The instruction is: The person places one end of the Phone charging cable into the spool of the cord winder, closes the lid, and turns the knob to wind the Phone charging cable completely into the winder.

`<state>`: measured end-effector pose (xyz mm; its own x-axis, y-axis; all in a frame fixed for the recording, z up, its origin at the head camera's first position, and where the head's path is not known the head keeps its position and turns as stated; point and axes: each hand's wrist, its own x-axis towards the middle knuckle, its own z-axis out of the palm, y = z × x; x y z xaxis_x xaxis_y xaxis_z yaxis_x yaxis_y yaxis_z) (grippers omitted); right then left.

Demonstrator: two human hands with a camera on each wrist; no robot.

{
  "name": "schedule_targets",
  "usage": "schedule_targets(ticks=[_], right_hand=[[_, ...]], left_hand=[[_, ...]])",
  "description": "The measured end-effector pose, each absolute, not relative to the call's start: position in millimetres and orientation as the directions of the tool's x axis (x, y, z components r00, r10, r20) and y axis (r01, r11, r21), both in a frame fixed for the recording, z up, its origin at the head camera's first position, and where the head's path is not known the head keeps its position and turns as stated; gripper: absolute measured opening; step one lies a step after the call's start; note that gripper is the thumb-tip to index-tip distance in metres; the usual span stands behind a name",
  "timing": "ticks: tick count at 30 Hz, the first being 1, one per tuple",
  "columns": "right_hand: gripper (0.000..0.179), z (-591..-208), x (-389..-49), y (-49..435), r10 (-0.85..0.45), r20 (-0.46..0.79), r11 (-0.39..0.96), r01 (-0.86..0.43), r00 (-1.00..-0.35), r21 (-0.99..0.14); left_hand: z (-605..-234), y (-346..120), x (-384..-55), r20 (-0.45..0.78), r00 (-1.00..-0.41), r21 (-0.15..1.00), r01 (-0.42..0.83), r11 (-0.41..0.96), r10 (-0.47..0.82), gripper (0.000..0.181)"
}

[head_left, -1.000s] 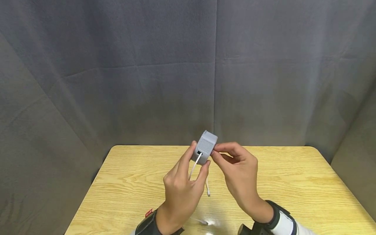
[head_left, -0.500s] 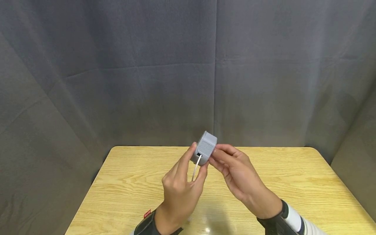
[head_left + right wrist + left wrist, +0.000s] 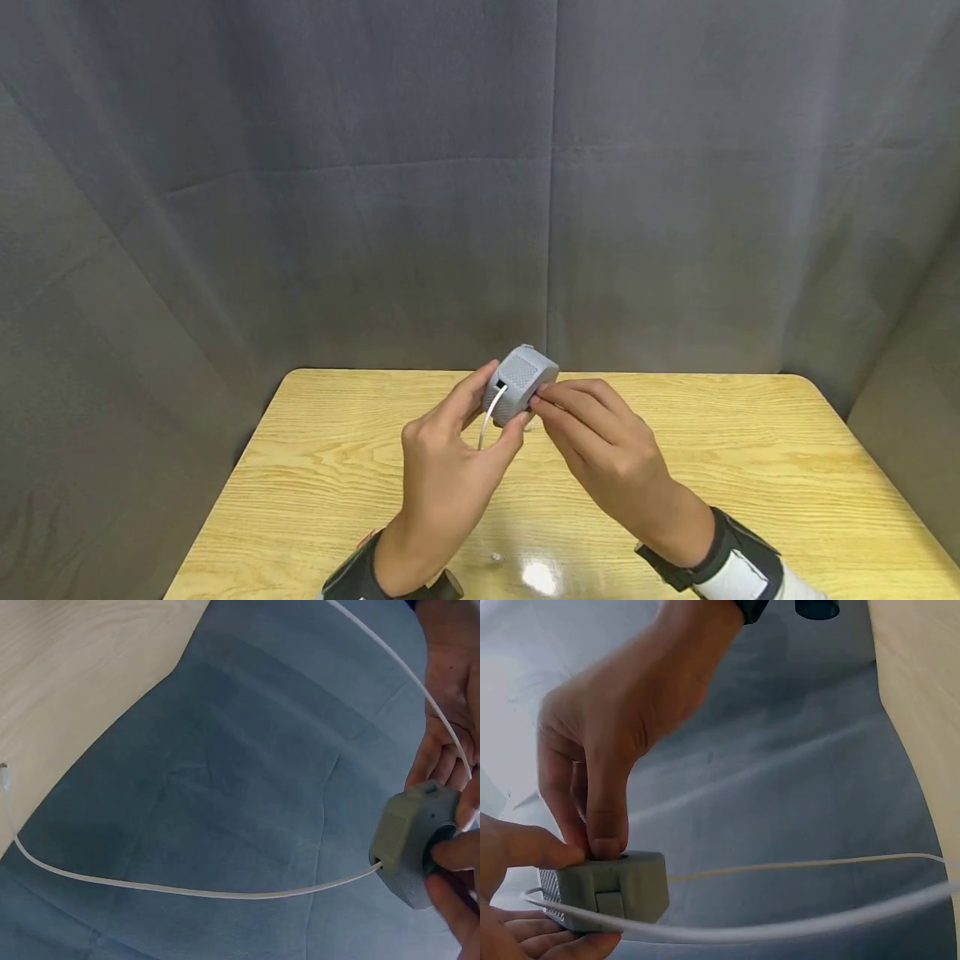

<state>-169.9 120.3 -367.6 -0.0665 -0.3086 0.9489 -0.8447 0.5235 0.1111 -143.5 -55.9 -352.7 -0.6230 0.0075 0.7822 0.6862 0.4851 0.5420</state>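
Observation:
In the head view my left hand [image 3: 446,467] holds a small grey cable winder [image 3: 517,383] between its fingers and thumb, above the table. The winder is tilted, with an octagonal body and a textured edge. A white cable [image 3: 489,417] leaves it on my left hand's side. On the opposite side, a second length of white cable [image 3: 202,892] runs out to a small connector [image 3: 5,778] in the right wrist view. My right hand [image 3: 615,454] pinches a dark round knob [image 3: 439,844] on the winder's face; its fingers partly cover the knob.
Below the hands lies a light wooden table [image 3: 337,467] with rounded far corners. A grey curtain [image 3: 420,208] hangs behind it and along both sides. Dark straps [image 3: 712,550] wrap the wrists. A small whitish item [image 3: 495,556] shows near the table's front.
My right hand's fingers have turned and changed position at the winder's side. The winder has tilted, showing more of its right side. My left hand keeps its hold, shifted slightly left.

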Motion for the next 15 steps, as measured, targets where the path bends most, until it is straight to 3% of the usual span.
schedule_targets(ticks=[5, 15], right_hand=[[0.022, -366.4, -170.0, 122.5, -0.388, 0.921, 0.516, -0.832, -0.014, 0.205], [0.019, -361.5, -171.6, 125.8, -0.406, 0.910, 0.468, -0.837, 0.081, 0.283]], left_hand=[[-351.6, -55.4, -141.4, 0.741, -0.672, 0.578, 0.653, 0.490, 0.022, 0.050], [-348.6, -54.1, -141.5, 0.755, -0.652, 0.547, 0.683, 0.485, 0.067, 0.050]])
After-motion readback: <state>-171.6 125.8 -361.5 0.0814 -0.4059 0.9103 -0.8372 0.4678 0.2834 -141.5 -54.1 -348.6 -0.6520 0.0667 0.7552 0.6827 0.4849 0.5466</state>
